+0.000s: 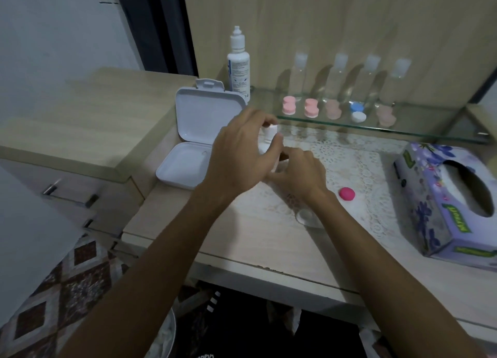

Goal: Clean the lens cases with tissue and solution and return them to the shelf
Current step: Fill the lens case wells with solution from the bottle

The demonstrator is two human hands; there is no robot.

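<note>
My left hand grips the top of a small white bottle held above the lace mat. My right hand curls round the bottle's lower part; its palm side is hidden. A clear round piece lies on the mat under my right wrist. A bright pink lens-case cap lies to the right of my right hand. On the glass shelf stand pink lens cases and a blue-and-white lens case. The large solution bottle stands at the shelf's left end.
An open white hinged box sits left of my hands. A floral tissue box lies at the right of the table. Several clear bottles stand along the back of the shelf. A wooden drawer unit is on the left.
</note>
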